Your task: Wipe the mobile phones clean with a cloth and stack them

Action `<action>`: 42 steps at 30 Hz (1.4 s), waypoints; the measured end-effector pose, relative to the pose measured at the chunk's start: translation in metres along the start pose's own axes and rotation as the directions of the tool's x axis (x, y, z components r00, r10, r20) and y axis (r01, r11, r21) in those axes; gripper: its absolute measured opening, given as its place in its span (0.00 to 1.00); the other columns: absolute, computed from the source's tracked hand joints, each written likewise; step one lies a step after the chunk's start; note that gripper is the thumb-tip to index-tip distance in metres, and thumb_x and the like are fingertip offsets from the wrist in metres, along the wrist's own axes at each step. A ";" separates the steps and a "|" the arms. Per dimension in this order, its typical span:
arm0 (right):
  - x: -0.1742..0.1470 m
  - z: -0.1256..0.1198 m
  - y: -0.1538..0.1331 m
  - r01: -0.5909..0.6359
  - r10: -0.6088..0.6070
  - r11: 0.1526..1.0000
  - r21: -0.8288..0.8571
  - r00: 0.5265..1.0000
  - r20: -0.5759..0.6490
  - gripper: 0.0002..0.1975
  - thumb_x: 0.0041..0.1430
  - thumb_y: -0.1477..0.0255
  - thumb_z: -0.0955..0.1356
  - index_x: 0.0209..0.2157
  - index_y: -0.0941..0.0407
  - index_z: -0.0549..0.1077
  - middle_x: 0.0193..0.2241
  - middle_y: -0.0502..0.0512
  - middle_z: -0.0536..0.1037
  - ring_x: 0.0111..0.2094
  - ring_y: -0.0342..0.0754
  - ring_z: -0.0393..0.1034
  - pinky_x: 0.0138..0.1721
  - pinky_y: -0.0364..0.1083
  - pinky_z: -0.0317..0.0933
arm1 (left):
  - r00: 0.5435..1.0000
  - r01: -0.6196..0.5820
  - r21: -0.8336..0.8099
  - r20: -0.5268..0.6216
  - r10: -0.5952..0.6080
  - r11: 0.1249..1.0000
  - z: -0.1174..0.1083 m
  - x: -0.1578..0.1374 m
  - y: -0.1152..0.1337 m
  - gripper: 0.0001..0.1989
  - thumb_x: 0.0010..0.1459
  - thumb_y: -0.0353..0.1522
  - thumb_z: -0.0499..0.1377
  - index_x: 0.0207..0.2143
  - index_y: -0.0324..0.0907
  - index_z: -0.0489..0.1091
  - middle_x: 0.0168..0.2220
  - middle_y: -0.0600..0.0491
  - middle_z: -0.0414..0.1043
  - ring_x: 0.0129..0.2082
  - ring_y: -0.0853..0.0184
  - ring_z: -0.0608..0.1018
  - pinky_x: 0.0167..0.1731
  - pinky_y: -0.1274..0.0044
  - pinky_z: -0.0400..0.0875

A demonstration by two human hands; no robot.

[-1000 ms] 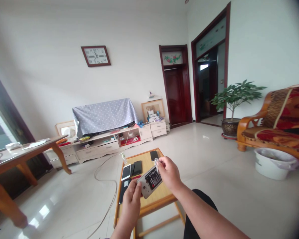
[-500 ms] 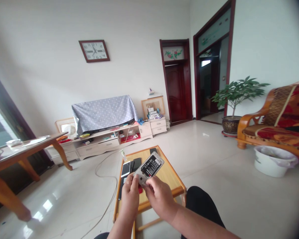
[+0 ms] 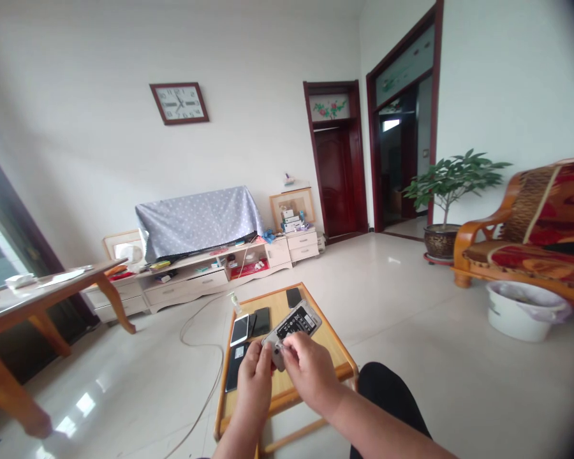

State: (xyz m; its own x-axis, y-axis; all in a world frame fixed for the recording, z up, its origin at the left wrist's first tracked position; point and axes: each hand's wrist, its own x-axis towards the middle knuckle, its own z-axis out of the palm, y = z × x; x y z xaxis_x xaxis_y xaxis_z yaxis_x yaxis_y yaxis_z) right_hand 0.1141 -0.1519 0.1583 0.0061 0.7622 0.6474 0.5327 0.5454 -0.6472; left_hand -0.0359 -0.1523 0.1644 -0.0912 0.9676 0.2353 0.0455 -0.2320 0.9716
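Over a small wooden table (image 3: 326, 347), my left hand (image 3: 254, 376) grips the lower-left end of a smartphone (image 3: 310, 319) with its back cover off. The black battery (image 3: 294, 320) with white print shows inside the pale frame. My right hand (image 3: 310, 366) is closed in a pinch over the phone's back, between the battery and my left thumb. Whatever lies between those fingertips is too small to make out. Beyond the hands lie a white-framed phone (image 3: 240, 330), a dark phone (image 3: 262, 321) and another dark phone (image 3: 294, 297). A black flat device (image 3: 236, 366) is partly behind my left hand.
A small clear bottle (image 3: 235, 302) stands at the table's far left corner. A cable (image 3: 219, 370) runs along the floor on the left. My dark-clothed knee (image 3: 387, 401) is at the table's right. A white tub (image 3: 521, 315) sits farther right.
My right hand has moved from the phone's lower edge up onto its back, beside the battery. The phone has shifted slightly right and down. A red item glimpsed beneath it is now hidden.
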 end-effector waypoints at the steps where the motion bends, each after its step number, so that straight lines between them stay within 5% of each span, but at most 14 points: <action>1: 0.003 -0.001 0.003 -0.045 0.046 0.999 0.029 0.999 -0.023 0.08 0.65 0.65 0.64 0.37 0.51 0.73 0.31 0.51 0.78 0.31 0.47 0.72 0.32 0.43 0.59 | 1.000 0.000 0.008 -0.004 0.000 1.000 0.001 -0.001 0.002 0.24 0.55 0.53 0.61 0.39 0.41 0.72 0.28 0.55 0.71 0.27 0.70 0.72 0.28 0.79 0.69; 5: 0.024 -0.004 0.031 -0.290 0.324 0.924 0.251 0.940 -0.107 0.13 0.61 0.56 0.66 0.35 0.52 0.73 0.27 0.50 0.78 0.29 0.49 0.73 0.30 0.44 0.63 | 0.998 -0.061 0.132 0.009 0.061 0.989 -0.002 -0.005 0.009 0.23 0.59 0.52 0.57 0.41 0.42 0.71 0.28 0.54 0.72 0.28 0.67 0.73 0.28 0.78 0.69; 9: 0.027 0.003 0.042 -0.428 0.495 0.726 0.539 0.868 0.022 0.20 0.57 0.49 0.68 0.36 0.52 0.71 0.28 0.53 0.79 0.28 0.50 0.75 0.25 0.44 0.66 | 0.971 -0.234 0.377 0.055 0.231 0.896 -0.004 -0.011 0.011 0.17 0.62 0.47 0.56 0.43 0.45 0.72 0.32 0.52 0.75 0.30 0.65 0.75 0.30 0.76 0.69; 13: 0.022 0.004 0.040 -0.565 0.609 0.472 0.677 0.764 0.213 0.23 0.56 0.47 0.69 0.31 0.54 0.70 0.27 0.54 0.78 0.28 0.49 0.76 0.25 0.44 0.69 | 0.867 -0.489 0.630 0.278 0.412 0.603 0.000 -0.016 0.010 0.14 0.66 0.39 0.52 0.49 0.47 0.72 0.37 0.48 0.78 0.38 0.60 0.78 0.38 0.72 0.71; 16: 0.023 0.000 0.047 -0.626 0.619 0.326 0.708 0.707 0.341 0.19 0.54 0.53 0.71 0.28 0.55 0.70 0.23 0.53 0.77 0.25 0.47 0.74 0.27 0.45 0.70 | 0.794 -0.586 0.728 0.429 0.431 0.355 0.004 -0.020 0.010 0.15 0.66 0.35 0.51 0.52 0.47 0.72 0.38 0.47 0.78 0.37 0.60 0.78 0.37 0.71 0.72; 20: 0.025 -0.003 0.061 -0.618 0.641 0.228 0.753 0.677 0.362 0.08 0.51 0.67 0.71 0.30 0.56 0.72 0.24 0.53 0.78 0.27 0.48 0.75 0.29 0.46 0.71 | 0.728 -0.650 0.735 0.529 0.437 0.194 0.007 -0.024 0.007 0.16 0.65 0.34 0.54 0.53 0.52 0.71 0.49 0.48 0.77 0.45 0.58 0.77 0.45 0.66 0.71; 23: 0.025 -0.005 0.064 -0.578 0.638 0.229 0.783 0.697 0.328 0.08 0.50 0.68 0.71 0.32 0.55 0.72 0.27 0.53 0.79 0.30 0.49 0.76 0.31 0.46 0.71 | 0.733 -0.633 0.748 0.497 0.465 0.199 0.006 -0.024 -0.001 0.19 0.62 0.36 0.58 0.55 0.54 0.70 0.56 0.50 0.73 0.55 0.54 0.73 0.54 0.60 0.65; 29: 0.021 -0.005 0.060 -0.501 0.605 0.241 0.831 0.747 0.274 0.14 0.49 0.63 0.75 0.34 0.55 0.72 0.32 0.55 0.81 0.34 0.51 0.77 0.35 0.49 0.72 | 0.861 -0.401 0.830 0.198 0.469 0.387 0.007 -0.015 -0.028 0.43 0.50 0.46 0.65 0.66 0.45 0.55 0.62 0.41 0.64 0.61 0.47 0.67 0.56 0.57 0.62; 35: 0.013 0.003 0.053 -0.487 0.587 0.321 0.812 0.775 0.233 0.18 0.50 0.59 0.75 0.37 0.55 0.73 0.34 0.55 0.81 0.37 0.53 0.77 0.37 0.51 0.73 | 0.925 -0.255 0.853 0.078 0.372 0.456 0.019 -0.017 -0.041 0.41 0.50 0.41 0.63 0.65 0.42 0.55 0.58 0.42 0.68 0.59 0.49 0.69 0.54 0.59 0.63; 42: 0.005 0.008 0.050 -0.487 0.550 0.342 0.804 0.797 0.249 0.20 0.53 0.57 0.74 0.42 0.55 0.74 0.40 0.57 0.81 0.42 0.54 0.77 0.43 0.52 0.72 | 0.925 -0.172 0.901 0.009 0.380 0.397 0.020 -0.017 -0.034 0.38 0.49 0.37 0.63 0.62 0.39 0.58 0.50 0.42 0.70 0.51 0.51 0.71 0.51 0.61 0.63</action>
State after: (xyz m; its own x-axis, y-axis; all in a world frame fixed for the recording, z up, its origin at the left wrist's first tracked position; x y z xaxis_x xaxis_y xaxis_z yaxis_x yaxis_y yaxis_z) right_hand 0.1341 -0.1185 0.1261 0.0869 0.9944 0.0599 -0.5013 0.0956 -0.8600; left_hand -0.0158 -0.1586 0.1268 -0.0578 0.8080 0.5864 0.9305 -0.1693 0.3249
